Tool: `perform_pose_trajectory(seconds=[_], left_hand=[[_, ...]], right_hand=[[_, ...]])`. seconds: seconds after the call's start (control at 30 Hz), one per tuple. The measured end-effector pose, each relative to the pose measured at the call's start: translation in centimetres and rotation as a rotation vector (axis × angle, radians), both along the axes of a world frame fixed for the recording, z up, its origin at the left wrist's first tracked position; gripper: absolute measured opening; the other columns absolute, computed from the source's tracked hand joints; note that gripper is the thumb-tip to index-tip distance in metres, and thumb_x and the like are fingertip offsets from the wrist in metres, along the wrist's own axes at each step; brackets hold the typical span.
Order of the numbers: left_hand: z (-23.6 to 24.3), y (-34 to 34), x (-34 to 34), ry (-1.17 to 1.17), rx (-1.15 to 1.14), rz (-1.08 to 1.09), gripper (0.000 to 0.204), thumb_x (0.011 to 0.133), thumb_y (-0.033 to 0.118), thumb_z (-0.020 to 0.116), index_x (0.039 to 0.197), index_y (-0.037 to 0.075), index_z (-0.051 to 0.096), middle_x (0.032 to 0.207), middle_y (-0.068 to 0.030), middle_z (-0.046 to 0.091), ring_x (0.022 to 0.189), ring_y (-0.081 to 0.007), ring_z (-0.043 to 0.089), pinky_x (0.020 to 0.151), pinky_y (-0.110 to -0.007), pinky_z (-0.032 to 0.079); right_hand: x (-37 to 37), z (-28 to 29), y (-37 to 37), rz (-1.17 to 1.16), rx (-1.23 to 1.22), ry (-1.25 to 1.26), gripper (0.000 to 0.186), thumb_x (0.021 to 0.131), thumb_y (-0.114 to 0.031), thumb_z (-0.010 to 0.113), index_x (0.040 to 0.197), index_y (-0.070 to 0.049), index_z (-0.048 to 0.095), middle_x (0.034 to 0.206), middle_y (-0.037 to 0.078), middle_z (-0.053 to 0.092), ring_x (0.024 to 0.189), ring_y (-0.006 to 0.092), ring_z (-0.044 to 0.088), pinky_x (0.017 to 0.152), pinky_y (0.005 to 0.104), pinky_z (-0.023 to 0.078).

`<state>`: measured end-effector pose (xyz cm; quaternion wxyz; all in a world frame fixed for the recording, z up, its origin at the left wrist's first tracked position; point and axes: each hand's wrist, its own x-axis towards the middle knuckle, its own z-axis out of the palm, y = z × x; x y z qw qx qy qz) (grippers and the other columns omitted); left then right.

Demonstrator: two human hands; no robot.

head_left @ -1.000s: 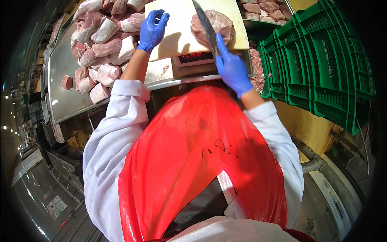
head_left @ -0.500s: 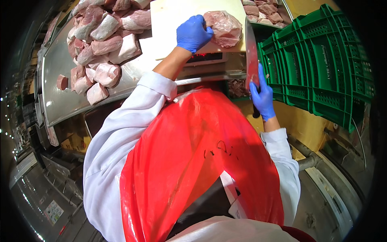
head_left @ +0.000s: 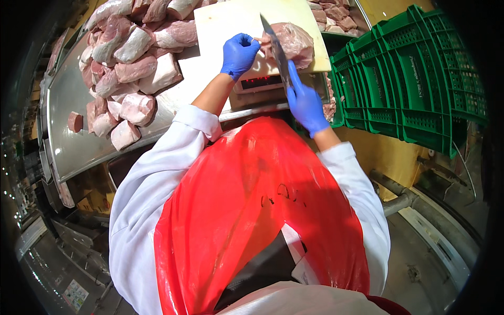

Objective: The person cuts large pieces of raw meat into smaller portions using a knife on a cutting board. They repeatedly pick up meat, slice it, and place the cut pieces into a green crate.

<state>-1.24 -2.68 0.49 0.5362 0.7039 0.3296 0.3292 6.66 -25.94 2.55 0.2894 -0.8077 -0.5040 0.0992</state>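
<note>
A chunk of raw pink meat (head_left: 297,44) lies on the white cutting board (head_left: 218,25). My left hand (head_left: 239,54), in a blue glove, is closed in a pinch at the chunk's left side, holding a thin strip of its edge. My right hand (head_left: 308,106), gloved in blue too, grips a long knife (head_left: 276,48) with the index finger stretched along the blade. The blade points away from me and lies across the left part of the chunk. Its handle is hidden in my palm.
Many raw meat pieces (head_left: 137,70) are heaped on the metal table (head_left: 65,139) at the left. A scale with a red display (head_left: 259,82) sits under the board's near edge. Green plastic crates (head_left: 394,79) stand at the right. More meat (head_left: 336,18) lies at the back right.
My right hand has brought the knife leftward from beside the board onto the meat. My left hand has drawn slightly left and toward me and now pinches the meat's edge.
</note>
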Motion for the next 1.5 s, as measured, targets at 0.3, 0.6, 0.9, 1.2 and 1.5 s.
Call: perform_pose_trajectory(seconds=[0.3, 0.6, 0.9, 1.2, 1.5], left_hand=[[0.0, 2.5, -1.7, 0.149, -0.079, -0.002, 0.018, 0.084, 0.017, 0.073, 0.078, 0.0, 0.068, 0.069, -0.0046, 0.066, 0.064, -0.0102, 0.059, 0.061, -0.027, 0.05], [0.6, 0.2, 1.1, 0.277, 0.629, -0.327, 0.032, 0.084, 0.02, 0.069, 0.107, 0.002, 0.059, 0.1, -0.0243, 0.064, 0.091, -0.0419, 0.065, 0.082, -0.046, 0.053], [0.0, 0.3, -2.8, 0.193, 0.447, -0.161, 0.014, 0.09, 0.011, 0.062, 0.1, 0.002, 0.059, 0.084, -0.0209, 0.067, 0.076, -0.0365, 0.069, 0.071, -0.041, 0.054], [11.2, -1.2, 2.1, -0.002, 0.476, -0.348, 0.025, 0.084, 0.023, 0.068, 0.093, 0.001, 0.062, 0.077, -0.0157, 0.066, 0.07, -0.0248, 0.066, 0.069, -0.038, 0.054], [14.7, -4.7, 15.7, 0.643, 1.093, -1.103, 0.105, 0.064, 0.054, 0.086, 0.141, -0.002, 0.043, 0.128, -0.0273, 0.061, 0.116, -0.0444, 0.06, 0.098, -0.05, 0.05]], right_hand=[[-1.6, 1.5, -12.4, 0.131, -0.214, 0.008, 0.069, 0.097, -0.013, 0.056, 0.16, -0.023, 0.029, 0.078, 0.021, 0.066, 0.065, 0.0405, 0.065, 0.058, 0.0494, 0.052], [2.1, 4.6, -3.1, -0.163, 0.228, 0.101, 0.066, 0.097, -0.011, 0.058, 0.158, -0.013, 0.033, 0.068, 0.019, 0.063, 0.058, 0.0274, 0.066, 0.059, 0.0413, 0.05], [1.7, 3.1, 3.0, 0.12, -0.27, -0.18, 0.069, 0.095, -0.015, 0.054, 0.159, -0.018, 0.028, 0.074, 0.021, 0.066, 0.067, 0.0417, 0.066, 0.064, 0.0553, 0.052], [4.2, 2.9, -13.4, -0.191, 0.166, 0.469, 0.076, 0.096, -0.005, 0.059, 0.162, -0.021, 0.025, 0.073, 0.006, 0.065, 0.055, 0.0131, 0.054, 0.052, 0.0305, 0.05], [5.9, -0.6, -18.7, -0.516, 0.588, 0.796, 0.072, 0.099, 0.003, 0.056, 0.162, -0.011, 0.023, 0.103, 0.009, 0.063, 0.066, 0.0113, 0.058, 0.05, 0.0233, 0.047]])
